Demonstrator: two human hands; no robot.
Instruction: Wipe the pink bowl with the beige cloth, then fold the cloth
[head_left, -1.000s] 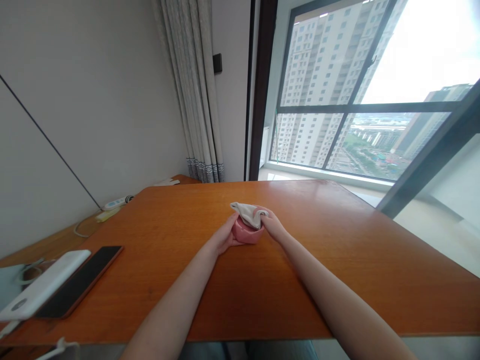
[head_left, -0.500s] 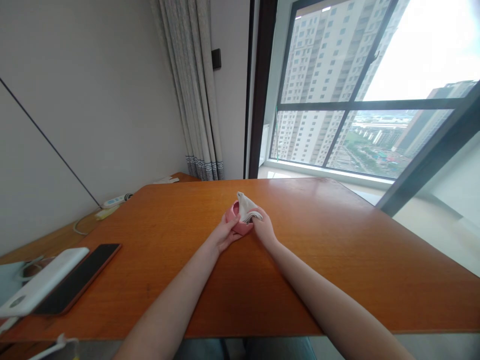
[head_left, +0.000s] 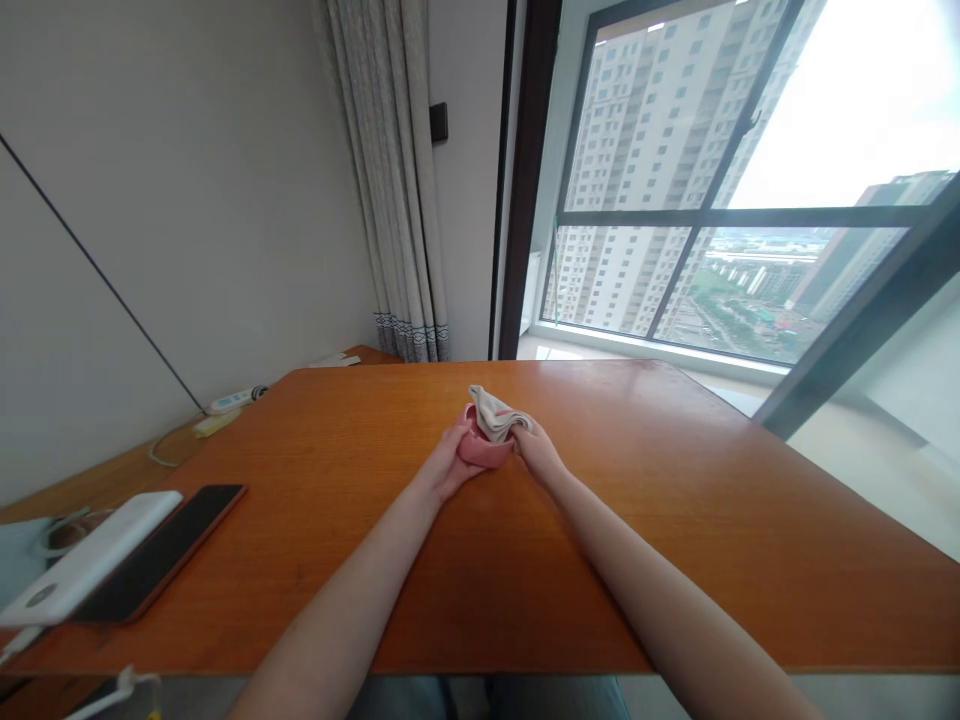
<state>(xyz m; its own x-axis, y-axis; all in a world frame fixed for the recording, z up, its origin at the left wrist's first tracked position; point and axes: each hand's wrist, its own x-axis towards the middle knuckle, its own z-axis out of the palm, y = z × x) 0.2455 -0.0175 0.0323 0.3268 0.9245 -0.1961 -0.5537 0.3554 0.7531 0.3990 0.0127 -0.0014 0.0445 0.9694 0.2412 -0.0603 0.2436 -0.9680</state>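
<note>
A small pink bowl-like container (head_left: 486, 455) is held tilted over the middle of the wooden table (head_left: 337, 430), its hollow partly covered. My left hand (head_left: 450, 460) is closed round its left side, thumb near the rim. Bunched in my right hand (head_left: 536, 450) is a light grey cloth (head_left: 493, 412), which lies against the inside and far rim of the container. The right fingertips are mostly hidden by the cloth.
A black phone (head_left: 165, 550) and a white power bank (head_left: 97, 550) with a cable lie at the table's left edge. Behind them, a power strip (head_left: 234, 401) rests by the wall. A curtain and a window stand beyond the table.
My right hand has shifted slightly right with the cloth, which now lies flatter across the container. The container has turned so that more of its inside shows.
</note>
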